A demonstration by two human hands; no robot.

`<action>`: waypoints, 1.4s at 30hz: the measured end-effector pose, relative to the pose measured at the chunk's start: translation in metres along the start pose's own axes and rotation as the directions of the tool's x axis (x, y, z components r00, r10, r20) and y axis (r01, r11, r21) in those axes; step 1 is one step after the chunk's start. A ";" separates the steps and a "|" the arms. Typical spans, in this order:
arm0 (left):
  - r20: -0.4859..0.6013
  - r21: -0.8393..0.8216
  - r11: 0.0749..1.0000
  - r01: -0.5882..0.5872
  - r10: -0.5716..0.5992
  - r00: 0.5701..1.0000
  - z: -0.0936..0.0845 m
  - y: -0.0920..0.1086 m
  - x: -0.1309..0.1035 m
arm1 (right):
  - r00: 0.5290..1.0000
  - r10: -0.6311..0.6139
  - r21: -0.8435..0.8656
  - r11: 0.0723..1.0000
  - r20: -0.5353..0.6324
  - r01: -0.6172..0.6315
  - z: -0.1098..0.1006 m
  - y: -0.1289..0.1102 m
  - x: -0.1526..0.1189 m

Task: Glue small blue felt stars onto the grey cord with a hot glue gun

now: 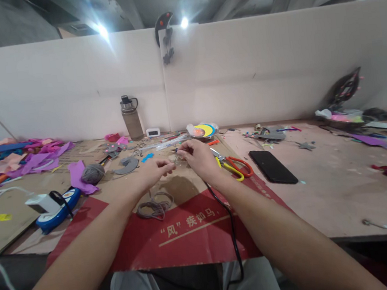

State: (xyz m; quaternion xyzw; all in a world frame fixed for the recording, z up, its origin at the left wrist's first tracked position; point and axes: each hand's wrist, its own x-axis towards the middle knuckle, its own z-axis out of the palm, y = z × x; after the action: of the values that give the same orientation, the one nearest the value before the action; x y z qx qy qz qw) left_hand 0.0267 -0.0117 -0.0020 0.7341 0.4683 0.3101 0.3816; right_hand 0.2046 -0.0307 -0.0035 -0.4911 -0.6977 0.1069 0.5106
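Observation:
Over the middle of the cardboard, my left hand [157, 171] is closed, thumb against fingers. Whatever it may hold is too small to make out. Just to its right, my right hand [199, 159] pinches something tiny with a dark tip. Clear, thin bits lie under its fingertips. A loose coil of grey yarn [154, 208] rests below my left hand, on the red-printed cardboard [197, 242]. Left of that hand are a blue cut-out piece [148, 157] and a grey crescent [127, 165]. Scissors with red handles [240, 166] and yellow-handled scissors [233, 170] lie beside my right wrist.
A black phone [273, 167] lies right of the scissors. Left stand a grey yarn ball [93, 173], a blue power strip [60, 215] and felt scraps [30, 159]. A bottle [132, 119] stands by the partition [68, 85]. A black cable [234, 233] runs under my right arm.

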 end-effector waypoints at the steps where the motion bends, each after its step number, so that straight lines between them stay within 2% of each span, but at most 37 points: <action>1: -0.005 0.031 0.999 -0.011 0.011 1.000 -0.001 0.001 0.000 | 1.000 0.002 -0.011 1.000 0.010 -0.002 0.000 -0.001 -0.001; 3: -0.024 -0.031 1.000 -0.001 0.000 1.000 -0.001 0.005 -0.002 | 0.999 -0.004 -0.037 0.999 0.042 0.005 0.000 -0.004 -0.002; 4: -0.016 -0.125 0.992 0.003 -0.005 1.000 -0.001 0.006 -0.002 | 0.998 -0.012 -0.050 0.999 0.061 0.015 0.001 -0.006 -0.004; 7: 0.107 -0.475 0.879 -0.028 0.089 0.990 0.005 0.007 -0.004 | 0.995 -0.033 -0.083 0.996 0.094 0.040 0.003 -0.009 -0.007; 9: 0.188 -0.588 0.809 0.016 0.118 0.975 0.010 0.003 -0.003 | 0.995 -0.034 -0.096 0.994 0.097 0.043 0.005 -0.009 -0.008; 13: 0.167 -0.581 0.809 0.090 0.011 0.986 0.015 -0.008 0.000 | 0.995 0.026 -0.050 0.999 0.095 -0.022 0.009 -0.004 -0.007; 17: 0.169 -0.578 0.804 0.140 -0.050 0.984 0.013 -0.008 0.000 | 0.984 0.123 0.035 0.991 0.128 -0.128 0.008 -0.004 -0.005; 28: 0.212 -0.624 0.746 0.232 -0.124 0.969 0.014 -0.013 0.001 | 0.935 0.287 0.194 0.925 0.208 -0.327 0.016 0.011 -0.006; 34: 0.193 -0.645 0.734 0.214 -0.114 0.975 0.014 -0.010 -0.001 | 0.913 0.332 0.201 0.903 0.235 -0.380 0.018 0.016 -0.007; 39: 0.177 -0.604 0.773 0.196 -0.109 0.978 0.015 -0.012 0.006 | 0.894 0.353 0.196 0.890 0.277 -0.412 0.017 0.022 -0.004; 42: 0.101 -0.621 0.766 0.166 -0.132 0.986 0.009 -0.016 0.014 | 0.911 0.358 0.166 0.904 0.205 -0.393 0.011 0.034 0.000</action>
State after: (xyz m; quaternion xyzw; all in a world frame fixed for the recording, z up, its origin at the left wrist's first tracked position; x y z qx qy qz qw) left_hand 0.0326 0.0031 -0.0189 0.5334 0.3851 0.3979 0.6394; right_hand 0.2154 -0.0102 -0.0300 -0.5506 -0.6160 0.3159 0.4664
